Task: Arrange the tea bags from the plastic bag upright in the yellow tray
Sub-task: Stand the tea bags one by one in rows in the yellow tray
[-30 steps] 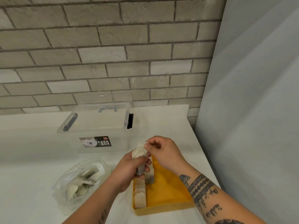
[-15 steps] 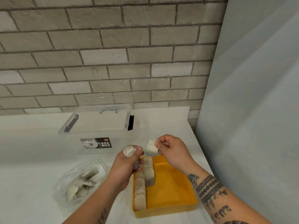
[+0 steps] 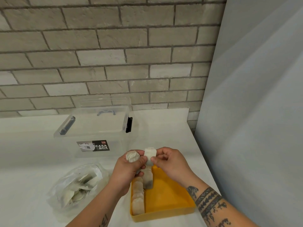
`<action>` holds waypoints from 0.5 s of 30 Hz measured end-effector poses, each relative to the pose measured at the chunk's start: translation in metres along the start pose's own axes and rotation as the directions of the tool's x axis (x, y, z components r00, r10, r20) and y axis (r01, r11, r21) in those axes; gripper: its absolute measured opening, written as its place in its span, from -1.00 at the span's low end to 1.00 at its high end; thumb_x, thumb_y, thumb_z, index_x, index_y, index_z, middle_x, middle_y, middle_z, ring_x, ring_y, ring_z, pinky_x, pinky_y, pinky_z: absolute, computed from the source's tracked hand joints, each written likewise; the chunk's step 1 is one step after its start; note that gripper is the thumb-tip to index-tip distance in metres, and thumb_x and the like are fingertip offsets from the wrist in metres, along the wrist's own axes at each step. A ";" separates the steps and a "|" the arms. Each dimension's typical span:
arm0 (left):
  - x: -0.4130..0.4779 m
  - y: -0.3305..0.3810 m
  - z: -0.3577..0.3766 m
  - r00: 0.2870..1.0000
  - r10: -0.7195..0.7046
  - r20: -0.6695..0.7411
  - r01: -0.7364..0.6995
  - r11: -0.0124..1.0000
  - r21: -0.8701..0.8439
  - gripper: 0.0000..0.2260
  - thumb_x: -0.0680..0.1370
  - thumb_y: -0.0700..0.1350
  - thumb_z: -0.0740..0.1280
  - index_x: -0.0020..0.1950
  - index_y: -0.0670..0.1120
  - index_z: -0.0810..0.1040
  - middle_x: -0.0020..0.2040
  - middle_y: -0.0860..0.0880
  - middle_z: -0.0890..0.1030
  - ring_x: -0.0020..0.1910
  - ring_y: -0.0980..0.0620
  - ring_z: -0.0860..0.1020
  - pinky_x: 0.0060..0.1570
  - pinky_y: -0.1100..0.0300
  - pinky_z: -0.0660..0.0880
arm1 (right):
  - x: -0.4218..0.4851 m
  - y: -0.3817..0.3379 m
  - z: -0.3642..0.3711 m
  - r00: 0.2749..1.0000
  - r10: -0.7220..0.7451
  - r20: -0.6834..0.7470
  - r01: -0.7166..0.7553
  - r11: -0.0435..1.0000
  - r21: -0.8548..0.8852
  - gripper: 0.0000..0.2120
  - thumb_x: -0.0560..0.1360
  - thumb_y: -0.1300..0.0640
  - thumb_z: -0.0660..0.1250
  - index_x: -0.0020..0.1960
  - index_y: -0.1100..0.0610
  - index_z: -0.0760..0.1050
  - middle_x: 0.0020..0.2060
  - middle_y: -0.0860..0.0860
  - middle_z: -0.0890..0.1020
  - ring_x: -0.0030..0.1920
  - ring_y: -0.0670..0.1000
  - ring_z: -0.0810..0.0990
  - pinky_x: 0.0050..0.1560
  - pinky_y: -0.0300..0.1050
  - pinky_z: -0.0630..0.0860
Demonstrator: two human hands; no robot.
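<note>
Above the far end of the yellow tray (image 3: 170, 213) we hold our two hands almost touching. Our right hand (image 3: 170, 163) pinches a tea bag (image 3: 150, 155) between thumb and forefinger, with its long axis roughly upright. Our left hand (image 3: 129, 171) curls its fingers round a second tea bag (image 3: 132, 156). The pinched bag hangs right over the short row (image 3: 148, 181), which stands beside the full row (image 3: 138, 200) along the tray's left wall. We judge the free slot lies at the short row's near end, so the bag must come down and slightly towards us, kept upright. The plastic bag (image 3: 77, 185) lies on the worktop (image 3: 32, 158) to our left, nearer the left hand.
</note>
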State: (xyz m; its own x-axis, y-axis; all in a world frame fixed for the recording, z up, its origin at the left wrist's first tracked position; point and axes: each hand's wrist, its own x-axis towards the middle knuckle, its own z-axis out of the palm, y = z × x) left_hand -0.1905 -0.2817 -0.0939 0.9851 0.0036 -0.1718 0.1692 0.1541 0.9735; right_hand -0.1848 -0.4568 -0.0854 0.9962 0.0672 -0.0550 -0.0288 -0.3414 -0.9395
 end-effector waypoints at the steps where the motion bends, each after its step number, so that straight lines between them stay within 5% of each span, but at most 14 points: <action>1: 0.000 -0.002 0.000 1.000 -0.002 -0.003 0.002 1.000 0.006 -0.87 0.52 -0.27 0.47 0.04 -0.13 0.64 -0.26 -0.11 0.63 -0.30 0.02 0.59 -0.36 0.19 0.54 | 0.000 0.002 0.002 1.000 -0.002 -0.008 0.002 1.000 -0.011 -0.92 0.49 0.05 0.49 -0.02 -0.02 0.65 -0.22 -0.13 0.71 -0.20 -0.19 0.66 -0.15 -0.31 0.55; 10: 0.006 -0.019 -0.029 0.957 0.050 -0.287 0.010 0.979 0.204 -0.93 0.55 -0.13 0.46 0.02 -0.03 0.65 -0.16 -0.10 0.69 -0.27 -0.01 0.62 -0.36 0.18 0.56 | 0.000 0.041 0.004 0.997 0.073 -0.018 -0.075 0.974 -0.215 -0.88 0.50 0.03 0.48 -0.15 0.03 0.59 -0.21 0.02 0.67 -0.25 -0.11 0.56 -0.24 -0.29 0.49; 15: 0.006 -0.038 -0.038 0.952 0.004 -0.305 0.121 0.913 0.390 -0.89 0.51 -0.10 0.49 0.00 0.00 0.62 -0.14 -0.09 0.68 -0.23 -0.06 0.64 -0.37 0.16 0.56 | -0.004 0.058 0.021 0.990 0.132 0.049 -0.104 0.920 -0.379 -0.87 0.47 0.01 0.50 -0.17 -0.05 0.55 -0.21 -0.12 0.63 -0.22 -0.19 0.56 -0.26 -0.37 0.44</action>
State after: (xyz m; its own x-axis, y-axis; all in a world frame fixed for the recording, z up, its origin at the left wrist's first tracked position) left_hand -0.1920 -0.2497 -0.1376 0.9298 0.3052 -0.2056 0.2852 -0.2445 0.9267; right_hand -0.1926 -0.4568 -0.1468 0.9784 0.0669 -0.1954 -0.0995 -0.6761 -0.7301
